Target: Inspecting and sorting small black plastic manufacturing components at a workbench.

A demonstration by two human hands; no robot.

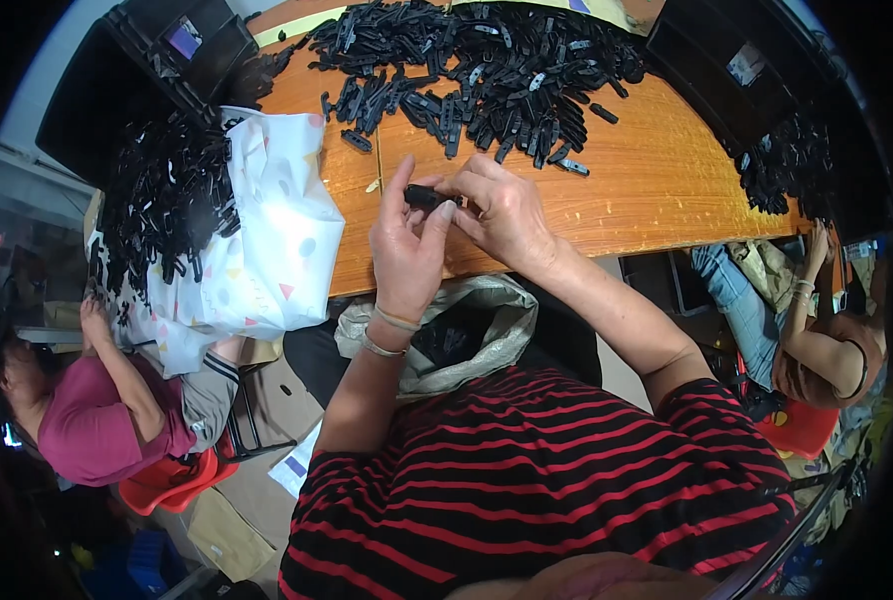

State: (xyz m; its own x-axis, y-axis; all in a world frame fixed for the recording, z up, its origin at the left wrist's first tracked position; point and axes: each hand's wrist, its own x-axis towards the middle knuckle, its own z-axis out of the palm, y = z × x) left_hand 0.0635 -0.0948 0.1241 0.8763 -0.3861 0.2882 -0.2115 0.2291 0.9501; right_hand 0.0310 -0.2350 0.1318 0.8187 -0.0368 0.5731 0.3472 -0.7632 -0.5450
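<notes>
Over the near edge of the wooden table, both my hands meet on a small black plastic part (424,196). My left hand (406,248) is closed on it between the thumb and fingers. Closed at its right end is my right hand (507,212), whose fingertips partly cover the part. Beyond them lies a large heap of similar black plastic parts (527,75), a few with pale or silvery faces. Below my hands, an open whitish woven sack (512,350) rests at my lap with dark things inside, too shadowed to make out.
A patterned white plastic sheet (285,215) and another heap of black parts (167,200) are at left. Dark bins (722,75) stand at the far corners of the wooden table (657,150). One person (107,420) sits at left, another (827,350) at right.
</notes>
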